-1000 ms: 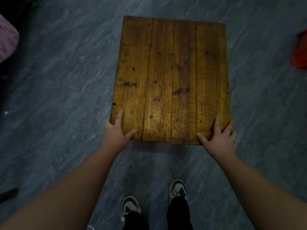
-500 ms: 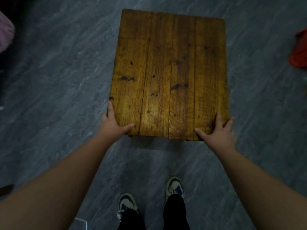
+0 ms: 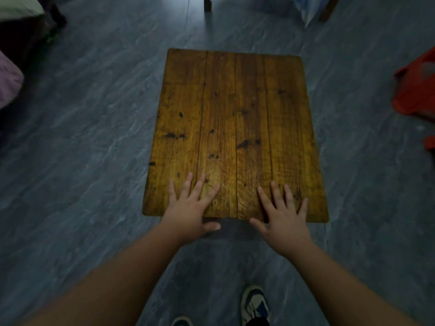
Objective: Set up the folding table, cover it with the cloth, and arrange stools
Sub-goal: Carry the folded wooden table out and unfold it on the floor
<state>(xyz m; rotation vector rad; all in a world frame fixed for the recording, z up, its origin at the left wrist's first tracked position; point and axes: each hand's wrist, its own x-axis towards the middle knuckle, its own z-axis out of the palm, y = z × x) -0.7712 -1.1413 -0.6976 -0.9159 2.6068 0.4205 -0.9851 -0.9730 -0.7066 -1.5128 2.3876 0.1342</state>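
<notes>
Standing over the wooden tabletop (image 3: 235,128) on the grey floor (image 3: 82,161), I rest my left hand (image 3: 190,208) and right hand (image 3: 282,214) flat, fingers spread, along its near edge, an orange stool (image 3: 416,90) off right.

Rectangular plank-top wooden folding table (image 3: 235,128): amber-brown, lengthwise grain, scattered dark knots and stains. Stone-look floor (image 3: 94,149): blue-grey with pale diagonal veining. Moulded plastic stool (image 3: 416,90): orange-red. Soft fabric bundle (image 3: 9,83): pale pink. Laced sneaker (image 3: 255,304): off-white with dark blue panels.
</notes>
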